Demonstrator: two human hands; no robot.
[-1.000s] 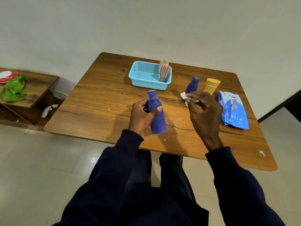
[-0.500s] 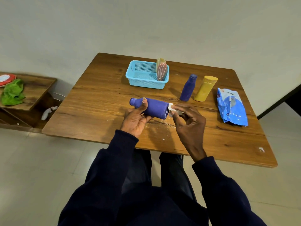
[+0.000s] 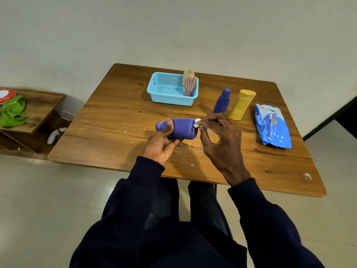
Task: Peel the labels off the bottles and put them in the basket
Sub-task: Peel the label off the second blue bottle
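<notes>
My left hand (image 3: 161, 144) grips a purple bottle (image 3: 182, 127) held on its side above the table, cap pointing left. My right hand (image 3: 218, 136) pinches a small white wad (image 3: 197, 123) against the bottle's base end. A second purple bottle (image 3: 222, 101) and a yellow bottle (image 3: 241, 104) stand upright behind my right hand. The light blue basket (image 3: 168, 97) sits at the back of the table with curled peeled labels (image 3: 189, 84) leaning in its right corner.
A blue plastic packet (image 3: 272, 126) lies on the wooden table (image 3: 116, 120) at the right. White scraps litter the wood below the held bottle. A low shelf (image 3: 38, 107) at the left holds a green cloth (image 3: 12, 111).
The bottle went from upright to lying sideways in my left hand. My right hand came back from near the standing bottles and brought the white wad to the bottle's base.
</notes>
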